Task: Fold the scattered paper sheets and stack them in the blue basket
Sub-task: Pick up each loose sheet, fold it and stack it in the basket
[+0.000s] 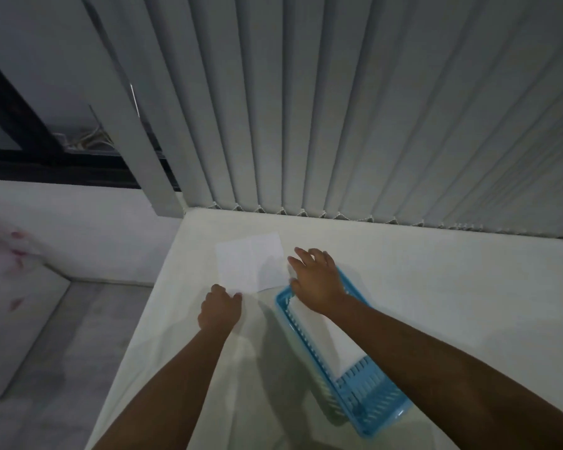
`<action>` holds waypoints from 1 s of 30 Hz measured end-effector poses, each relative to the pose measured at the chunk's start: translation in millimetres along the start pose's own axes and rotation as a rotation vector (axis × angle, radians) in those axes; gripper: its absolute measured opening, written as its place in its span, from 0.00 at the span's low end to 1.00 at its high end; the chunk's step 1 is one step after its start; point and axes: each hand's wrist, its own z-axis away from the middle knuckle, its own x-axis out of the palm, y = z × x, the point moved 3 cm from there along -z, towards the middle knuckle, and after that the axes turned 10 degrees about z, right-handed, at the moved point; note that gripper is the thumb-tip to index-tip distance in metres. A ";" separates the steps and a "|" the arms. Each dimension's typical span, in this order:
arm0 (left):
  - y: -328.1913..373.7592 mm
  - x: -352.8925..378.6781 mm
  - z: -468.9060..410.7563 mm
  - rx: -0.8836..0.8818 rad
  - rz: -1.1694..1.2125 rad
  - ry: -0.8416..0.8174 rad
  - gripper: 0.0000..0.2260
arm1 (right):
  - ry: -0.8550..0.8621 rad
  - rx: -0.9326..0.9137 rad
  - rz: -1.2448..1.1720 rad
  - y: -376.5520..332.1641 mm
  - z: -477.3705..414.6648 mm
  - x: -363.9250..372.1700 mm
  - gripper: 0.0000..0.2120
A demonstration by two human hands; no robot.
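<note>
White rectangular paper sheet [250, 262] lies flat on the pale cream table surface [436, 287], near the far left corner, just below the hanging blinds. A faint crease line runs across it from the far edge toward the near edge, dividing it into two panels. Edges look crisp; the near left corner is under the left hand's fingers.

Left hand [220, 309]: knuckles up, fingers curled down onto the sheet's near left corner, pinching or pressing it; which of the two cannot be told from this angle. Hand is mostly closed.

Right hand [316, 277]: fingers spread and extended, palm down, reaching over the far end of the basket. Fingertips touch or hover at the sheet's right edge; contact is not clear. It holds nothing.

Light blue rectangular plastic basket [376, 396] sits on the table just right of the sheet, set diagonally, its far end under the right wrist. Walls and floor are slotted with rows of narrow openings; rim is smooth and rounded. Inside lies folded white paper [335, 339], covering most of the floor, with the near end of the floor bare.

Table surface is matte and smooth, with soft shadows from both forearms. Behind it hang grey vertical fabric blind slats [338, 108], with a beaded chain linking their lower ends.
</note>
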 end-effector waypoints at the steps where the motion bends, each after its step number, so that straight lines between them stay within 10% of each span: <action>1: -1.3 -0.6 -4.6 -0.022 -0.001 -0.006 0.22 | -0.015 -0.029 0.013 -5.6 -12.0 0.4 0.24; 30: -9.7 -18.5 -51.8 0.199 -0.089 0.112 0.04 | -0.184 -0.586 0.085 -104.4 -191.8 30.4 0.25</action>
